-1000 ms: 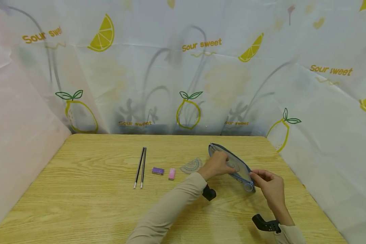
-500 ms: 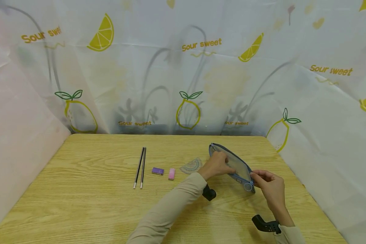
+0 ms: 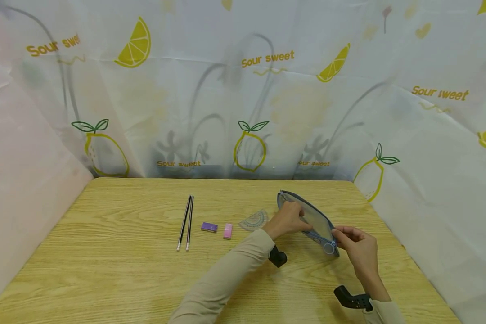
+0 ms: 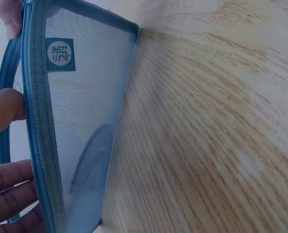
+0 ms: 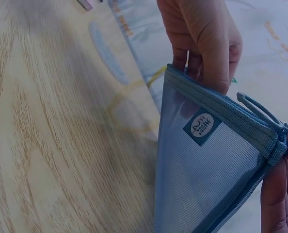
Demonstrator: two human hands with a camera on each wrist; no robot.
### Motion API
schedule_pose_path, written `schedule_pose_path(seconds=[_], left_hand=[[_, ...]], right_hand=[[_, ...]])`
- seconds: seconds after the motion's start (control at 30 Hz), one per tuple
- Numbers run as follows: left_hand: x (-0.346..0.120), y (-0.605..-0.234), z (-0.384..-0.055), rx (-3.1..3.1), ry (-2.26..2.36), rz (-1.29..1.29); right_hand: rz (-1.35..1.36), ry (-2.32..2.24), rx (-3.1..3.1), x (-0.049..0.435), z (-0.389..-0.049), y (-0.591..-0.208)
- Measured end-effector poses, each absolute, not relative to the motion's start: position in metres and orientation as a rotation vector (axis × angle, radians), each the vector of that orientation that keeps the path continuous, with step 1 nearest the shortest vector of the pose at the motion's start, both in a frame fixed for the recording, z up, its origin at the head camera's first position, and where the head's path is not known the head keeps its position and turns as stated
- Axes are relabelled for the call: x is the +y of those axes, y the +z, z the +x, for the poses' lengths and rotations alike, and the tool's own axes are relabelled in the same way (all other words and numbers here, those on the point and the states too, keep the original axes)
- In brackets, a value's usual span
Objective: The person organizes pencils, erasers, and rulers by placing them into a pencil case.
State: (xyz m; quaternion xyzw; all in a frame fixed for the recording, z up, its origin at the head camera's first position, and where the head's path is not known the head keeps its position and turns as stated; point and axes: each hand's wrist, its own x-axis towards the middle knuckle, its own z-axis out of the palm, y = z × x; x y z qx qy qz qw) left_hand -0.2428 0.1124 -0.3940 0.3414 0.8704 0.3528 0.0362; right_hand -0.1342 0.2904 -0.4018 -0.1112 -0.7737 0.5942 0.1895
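Note:
A blue-edged mesh zip pouch stands unzipped on the table's right side. My left hand reaches into its mouth, thumb and fingers spread apart with nothing visible between them. Through the mesh in the left wrist view, a curved, see-through shape like a protractor lies low in the pouch. My right hand pinches the pouch's near right end beside the zipper's ring pull. Left of the pouch, a clear protractor lies flat on the table, partly close behind the left wrist.
Two dark pencils with white ends lie on the table to the left. Between them and the protractor are a purple eraser and a pink eraser. A lemon-printed sheet hangs behind and along the sides.
A second ago, a clear rounded shape showed in the pouch's mouth by my left thumb; it no longer shows there. Both hands have stayed almost still.

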Motion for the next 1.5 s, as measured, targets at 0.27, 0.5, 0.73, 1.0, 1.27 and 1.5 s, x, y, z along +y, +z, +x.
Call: schedule_pose_path(seconds=[0.27, 0.5, 0.73, 1.0, 1.27, 1.5], left_hand=[[0.111, -0.393, -0.242, 2.655, 1.074, 1.047], [0.108, -0.391, -0.244, 2.684, 1.056, 1.068], [0.105, -0.389, -0.242, 2.685, 1.035, 1.082], [0.101, -0.382, -0.238, 2.65, 1.031, 1.108], [0.099, -0.378, -0.235, 2.717, 0.914, 1.182], [0.095, -0.373, -0.232, 2.779, 0.808, 1.322]], right_hand=[[-0.338, 1.647, -2.183, 0.288, -0.135, -0.403], [-0.343, 1.665, -2.157, 0.286, -0.138, -0.405], [-0.317, 1.691, -2.132, 0.285, -0.138, -0.406], [-0.182, 1.666, -2.149, 0.295, -0.142, -0.42], [-0.187, 1.669, -2.144, 0.292, -0.139, -0.416], [-0.271, 1.711, -2.127, 0.286, -0.137, -0.405]])
